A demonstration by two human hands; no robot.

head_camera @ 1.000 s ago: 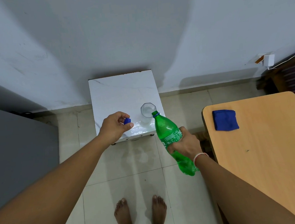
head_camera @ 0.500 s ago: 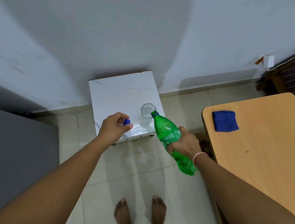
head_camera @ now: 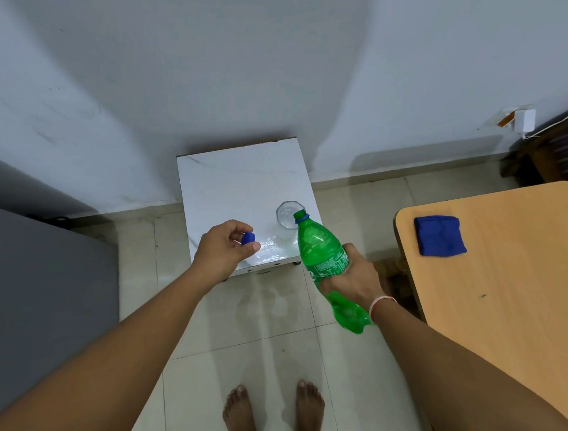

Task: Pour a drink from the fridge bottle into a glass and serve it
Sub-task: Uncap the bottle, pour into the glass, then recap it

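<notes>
My right hand (head_camera: 352, 279) grips a green plastic bottle (head_camera: 319, 246) around its label, tilted so its open mouth points into a clear faceted glass (head_camera: 284, 217). The glass stands upright near the front right corner of a small white marble-top table (head_camera: 235, 181). My left hand (head_camera: 224, 249) hovers over the table's front edge and pinches the bottle's blue cap (head_camera: 248, 237) between thumb and fingers. Whether liquid is flowing cannot be seen.
A wooden table (head_camera: 506, 299) stands to the right with a folded blue cloth (head_camera: 440, 235) on it. A grey cabinet or fridge side (head_camera: 37, 296) is on the left. My bare feet (head_camera: 274, 410) stand on the tiled floor below.
The bottle's mouth has moved left and up, from just beside the glass to over its rim. My left hand has stayed put with the cap.
</notes>
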